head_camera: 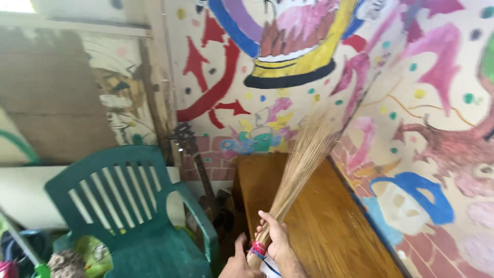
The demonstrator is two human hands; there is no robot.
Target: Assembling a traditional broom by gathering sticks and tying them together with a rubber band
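- Painted mural wall (411,103) fills the bkgd; wooden table (329,226) set in the corner against it, green plastic chair (128,206) to the left.
- Right hand (275,237) clenched round the stick broom (298,164) near its red binding; left hand (237,260) at the handle base, grip partly out of frame, looks closed on it.
- Broom angled up, bristle tips touching the wall above the table.
- Step, prob.: brushing the wall. Next stroke needs light pressure, tips kept in contact w/ the wall.

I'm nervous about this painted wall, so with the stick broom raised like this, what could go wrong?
The bristle tips of the stick broom are up against the painted wall, so they might scuff the mural. Both hands, right hand and left hand, hold low near the red binding, so the long bundle could swing wide toward the guitar leaning beside the wooden table.
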